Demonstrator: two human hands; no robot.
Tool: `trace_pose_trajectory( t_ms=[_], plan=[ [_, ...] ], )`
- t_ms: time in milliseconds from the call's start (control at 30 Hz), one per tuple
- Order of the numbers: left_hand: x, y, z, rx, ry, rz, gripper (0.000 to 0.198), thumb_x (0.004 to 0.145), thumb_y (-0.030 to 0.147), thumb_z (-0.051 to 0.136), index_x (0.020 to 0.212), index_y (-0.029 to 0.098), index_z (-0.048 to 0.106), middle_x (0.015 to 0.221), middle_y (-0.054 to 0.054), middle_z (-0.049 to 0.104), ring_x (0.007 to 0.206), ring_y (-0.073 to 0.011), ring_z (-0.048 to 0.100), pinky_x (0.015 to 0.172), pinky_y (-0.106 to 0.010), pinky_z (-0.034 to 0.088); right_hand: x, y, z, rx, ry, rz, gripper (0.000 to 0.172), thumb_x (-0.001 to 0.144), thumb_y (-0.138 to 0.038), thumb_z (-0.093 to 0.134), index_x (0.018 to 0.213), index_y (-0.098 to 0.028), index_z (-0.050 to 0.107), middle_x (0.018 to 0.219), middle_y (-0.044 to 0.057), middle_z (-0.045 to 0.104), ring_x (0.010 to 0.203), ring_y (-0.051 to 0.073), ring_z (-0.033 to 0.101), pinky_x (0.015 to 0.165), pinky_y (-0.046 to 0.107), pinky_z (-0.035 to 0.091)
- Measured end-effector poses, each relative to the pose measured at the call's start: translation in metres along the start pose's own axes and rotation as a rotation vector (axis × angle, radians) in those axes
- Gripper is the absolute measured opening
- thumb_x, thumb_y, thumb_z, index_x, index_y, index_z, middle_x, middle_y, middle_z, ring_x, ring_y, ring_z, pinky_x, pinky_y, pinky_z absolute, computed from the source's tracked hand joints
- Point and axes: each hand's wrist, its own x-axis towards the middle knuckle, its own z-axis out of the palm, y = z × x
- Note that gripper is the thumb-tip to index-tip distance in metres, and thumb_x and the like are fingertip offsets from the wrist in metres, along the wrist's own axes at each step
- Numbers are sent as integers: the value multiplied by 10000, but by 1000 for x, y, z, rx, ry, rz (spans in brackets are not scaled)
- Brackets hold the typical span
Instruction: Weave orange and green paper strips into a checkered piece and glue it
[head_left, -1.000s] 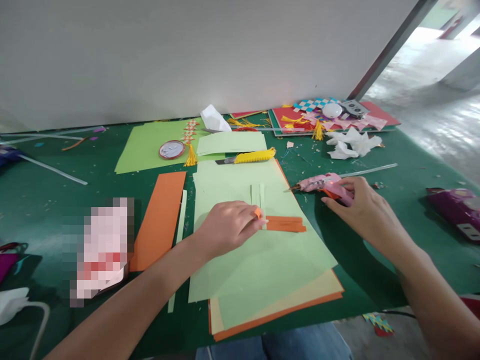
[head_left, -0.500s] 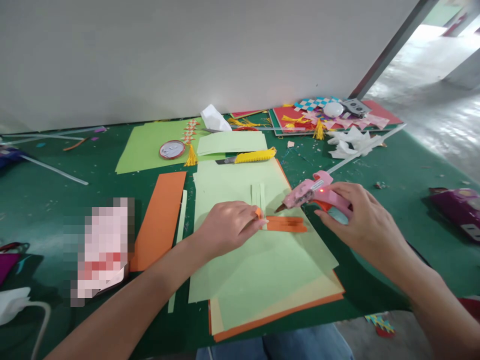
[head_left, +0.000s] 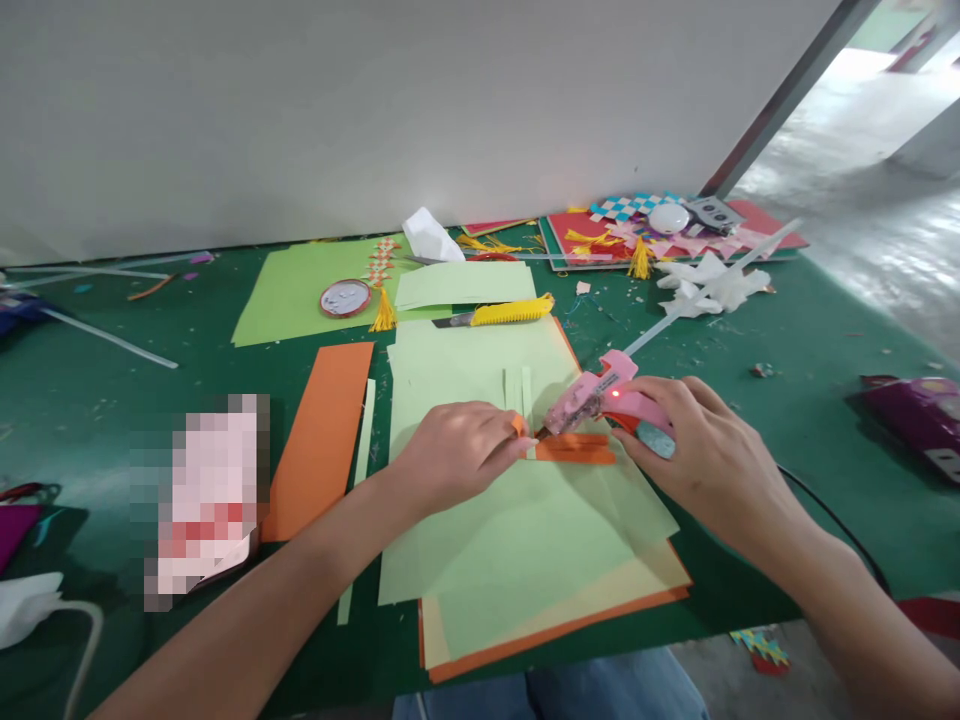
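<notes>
My left hand [head_left: 465, 455] rests on a stack of pale green paper [head_left: 480, 570], its fingers pinched on the end of an orange paper strip. Right of those fingertips lie orange paper strips [head_left: 577, 449], crossing upright pale green strips [head_left: 517, 385]. My right hand [head_left: 690, 450] is wrapped round a pink hot glue gun [head_left: 589, 395] with a small red light lit. The gun's nozzle tip is at the orange strips, close beside my left fingertips; whether it touches the paper I cannot tell. A clear glue stick [head_left: 675, 310] juts from its back.
A yellow box cutter [head_left: 510, 312] with its blade out lies at the stack's top. Orange card [head_left: 319, 440] and a blurred-out pink object [head_left: 210, 490] are on the left. A roll of tape [head_left: 346, 297] sits behind, a purple glue gun [head_left: 915, 420] far right.
My right hand has brought the glue gun left and down, so its nozzle is now at the orange strips by my left fingertips. My left hand has stayed in place.
</notes>
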Motion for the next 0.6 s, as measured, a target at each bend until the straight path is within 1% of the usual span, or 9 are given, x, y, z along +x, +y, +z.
trace_pose_trajectory(
  t_ms=[200,400,600],
  plan=[
    [0,-1,0,-5,-14,-3,356,980,368,406,870,168,678,840,-30,741,794,-173,692,739,-274,511,1,-2,-3,-8,17,-36,314,860,-349,535,1133,-195,539,943,79,671,940,276,587,731,376,498],
    [0,-1,0,-4,2,3,345,982,364,402,878,176,672,838,-25,742,772,-159,686,721,-261,508,1,-2,-4,-12,12,-38,312,861,-338,536,1140,-198,538,945,79,672,935,281,582,742,392,499],
    [0,0,0,-6,-17,-3,347,981,361,406,887,164,676,842,-31,739,788,-172,690,734,-272,508,1,-1,-4,-28,27,-57,313,861,-318,541,1150,-199,534,943,74,665,928,269,580,743,380,495]
  ],
)
